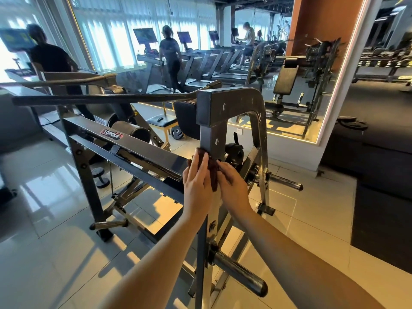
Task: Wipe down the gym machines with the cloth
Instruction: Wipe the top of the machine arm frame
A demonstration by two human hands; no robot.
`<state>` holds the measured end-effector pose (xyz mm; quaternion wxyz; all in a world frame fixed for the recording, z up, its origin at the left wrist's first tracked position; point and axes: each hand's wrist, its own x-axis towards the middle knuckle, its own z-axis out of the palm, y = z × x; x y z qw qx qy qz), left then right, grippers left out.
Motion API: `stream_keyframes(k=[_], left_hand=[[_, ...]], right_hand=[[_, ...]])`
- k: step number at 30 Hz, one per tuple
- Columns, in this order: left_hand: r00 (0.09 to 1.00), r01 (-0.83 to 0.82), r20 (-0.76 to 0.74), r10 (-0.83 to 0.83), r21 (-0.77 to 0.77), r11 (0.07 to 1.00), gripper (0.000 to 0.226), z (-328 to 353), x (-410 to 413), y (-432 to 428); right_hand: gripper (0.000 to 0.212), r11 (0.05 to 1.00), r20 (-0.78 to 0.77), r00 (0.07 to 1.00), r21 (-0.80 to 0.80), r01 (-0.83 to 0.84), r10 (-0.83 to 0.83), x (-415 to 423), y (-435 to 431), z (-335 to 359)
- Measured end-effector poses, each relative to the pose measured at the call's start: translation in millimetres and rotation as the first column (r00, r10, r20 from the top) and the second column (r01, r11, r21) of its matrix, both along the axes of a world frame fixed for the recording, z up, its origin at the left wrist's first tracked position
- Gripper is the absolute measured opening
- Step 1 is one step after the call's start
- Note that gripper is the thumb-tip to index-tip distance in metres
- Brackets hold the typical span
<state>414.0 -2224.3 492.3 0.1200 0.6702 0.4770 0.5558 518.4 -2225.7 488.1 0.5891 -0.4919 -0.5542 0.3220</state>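
Fingers (200,159) of the left hand (196,181) lie straight and close together, flat over the brown cloth (213,177), pressing it against the left face of the machine's upright post (210,139). The right hand (233,188) comes in from the other side with its fingers (223,167) bent onto the cloth's right edge, apparently pinching it against the post; neither thumb shows, so the exact hold cannot be told. Held like this, the cloth seems to wrap the square post, so one stroke would probably clean several faces at once, with each hand bracing against the other.

The cloth sits partway up the upright, below the bent top bracket (229,103) and just beside the point where the long cross beam (142,150) with the Torque label (112,134) meets the post. The spot seems sensible: it is a joint where grime collects.

The plate-loading peg (239,272) juts out low on the same post between the person's forearms, and a second peg (285,182) sticks out to the right. Both look likely to be in the way if the hands slide down. The job looks to be in its early or middle part, since only this post is being worked.

Behind, people walk on treadmills (200,63) by the windows, and a mirror (323,74) lines the right wall above the tiled floor (55,241).
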Motion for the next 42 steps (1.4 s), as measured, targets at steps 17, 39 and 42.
stream_keyframes(k=[17,39,42], left_hand=[[0.861,0.289,0.482,-0.162,-0.201,0.936,0.051,36,43,-22],[0.977,-0.201,0.047,0.208,-0.117,0.973,0.057,16,23,22],[0.982,-0.188,0.010,0.189,-0.083,0.979,0.059,12,18,23]], right_hand=[[0.034,0.930,-0.117,0.924,-0.012,-0.367,0.364,50,-14,58],[0.036,0.995,0.008,0.997,0.069,-0.074,0.073,51,35,69],[0.038,0.971,0.135,0.986,0.204,-0.125,0.099,33,19,69]])
